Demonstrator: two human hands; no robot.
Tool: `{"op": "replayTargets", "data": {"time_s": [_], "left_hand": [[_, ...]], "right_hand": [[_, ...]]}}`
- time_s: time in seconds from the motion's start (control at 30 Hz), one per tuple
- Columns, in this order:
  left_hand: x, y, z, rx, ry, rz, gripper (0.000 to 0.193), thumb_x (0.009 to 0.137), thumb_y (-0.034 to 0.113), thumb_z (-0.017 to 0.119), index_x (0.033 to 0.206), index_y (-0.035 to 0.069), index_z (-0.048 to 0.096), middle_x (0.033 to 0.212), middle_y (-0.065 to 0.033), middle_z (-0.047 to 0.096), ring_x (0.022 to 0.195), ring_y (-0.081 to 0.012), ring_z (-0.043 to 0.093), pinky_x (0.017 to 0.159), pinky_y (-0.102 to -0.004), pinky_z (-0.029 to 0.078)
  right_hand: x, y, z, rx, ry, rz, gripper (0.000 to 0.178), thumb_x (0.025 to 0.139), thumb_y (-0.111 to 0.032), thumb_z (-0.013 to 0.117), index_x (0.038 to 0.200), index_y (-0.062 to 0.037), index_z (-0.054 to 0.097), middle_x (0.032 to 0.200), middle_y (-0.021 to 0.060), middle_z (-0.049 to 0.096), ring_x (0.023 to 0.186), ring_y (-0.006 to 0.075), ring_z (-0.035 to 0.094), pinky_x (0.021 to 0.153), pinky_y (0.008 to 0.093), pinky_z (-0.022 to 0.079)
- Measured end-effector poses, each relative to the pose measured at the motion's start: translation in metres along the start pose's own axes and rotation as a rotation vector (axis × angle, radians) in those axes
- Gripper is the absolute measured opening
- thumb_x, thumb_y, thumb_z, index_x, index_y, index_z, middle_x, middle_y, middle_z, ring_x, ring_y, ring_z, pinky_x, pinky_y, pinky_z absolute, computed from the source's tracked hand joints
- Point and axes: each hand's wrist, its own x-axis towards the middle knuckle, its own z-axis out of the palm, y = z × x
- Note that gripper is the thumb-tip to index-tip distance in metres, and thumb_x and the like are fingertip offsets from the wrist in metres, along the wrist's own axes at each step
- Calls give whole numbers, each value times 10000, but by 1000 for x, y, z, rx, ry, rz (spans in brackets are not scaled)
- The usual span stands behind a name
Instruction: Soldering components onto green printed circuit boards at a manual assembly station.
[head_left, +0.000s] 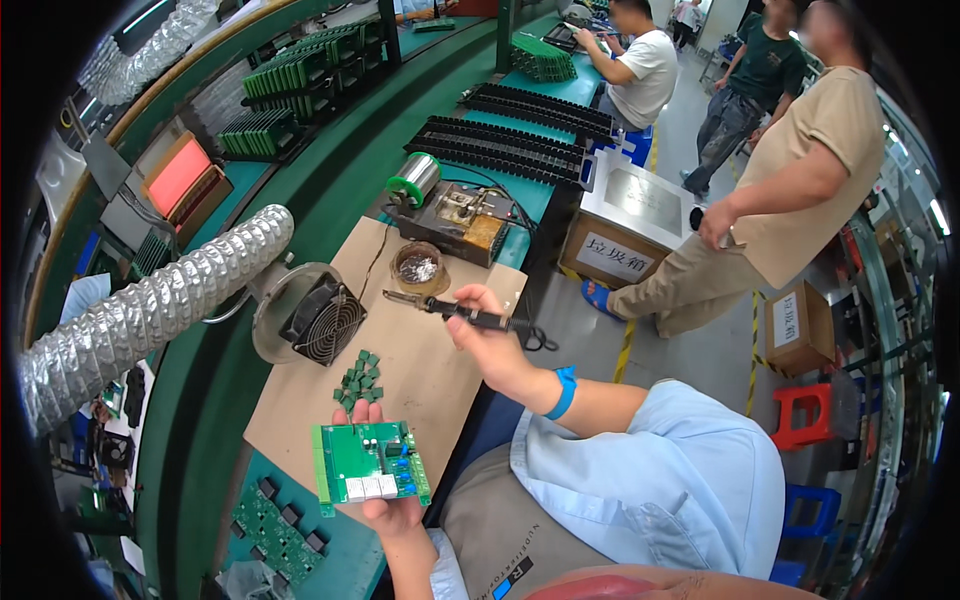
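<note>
My left hand [393, 516] holds a green circuit board [362, 452] from beneath, its fingertips showing past the far edge. The board carries white blocks, blue parts and green terminal strips along its sides. In my right hand [496, 355] is a soldering iron [412, 299], gripped by its dark handle with the metal tip pointing left. That tip is apart from the board, near a round brown pot [418, 270] with silvery bits inside. Small green blocks [360, 383] lie in a loose pile just beyond the board.
A fan [325, 318] joins a silver duct hose [160, 297] at left. Behind the pot stand a solder spool [414, 180] and a grimy metal unit [458, 215]. More circuit boards [277, 532] lie lower left. People stand right of a metal-topped box [640, 200].
</note>
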Motion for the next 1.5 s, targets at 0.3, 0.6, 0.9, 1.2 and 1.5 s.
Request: {"op": "replayTargets", "data": {"time_s": [0.3,0.6,0.9,1.2,1.5], "left_hand": [[-30,8,-24,-58,60,-37,1360,618,632,926,1647,102,211,1666,-206,318,1536,-357,337,1281,-455,259],[-34,12,-24,-59,42,5,1351,641,643,912,1651,104,194,1674,-197,303,1545,-348,322,1275,-453,271],[-31,9,-25,-33,28,3,1335,671,659,888,1652,94,180,1679,-197,289,1553,-337,304,1281,-450,254],[-32,24,-39,88,168,78,1428,619,813,819,1653,76,164,1664,-200,314,1539,-342,329,1277,-467,269],[-34,27,-34,172,174,66,1448,616,840,799,1654,70,146,1670,-205,295,1541,-350,323,1279,-474,259]], "right_hand": [[25,44,-22,751,126,339,324,1060,-309,575,1292,-88,629,1154,165,709,896,210,632,724,308,507],[44,60,-9,871,285,478,247,1022,-252,641,1184,-66,628,1200,179,703,996,279,661,856,347,538],[17,35,9,841,274,713,236,1001,-210,616,1191,-71,594,1150,165,660,1020,278,629,877,358,525],[-51,-105,48,725,-1050,114,117,979,-14,614,1084,-10,667,956,119,695,823,242,629,742,337,518],[-52,-129,90,969,-1222,-24,305,999,0,555,1283,106,587,1163,194,644,844,265,624,754,327,550]]}}
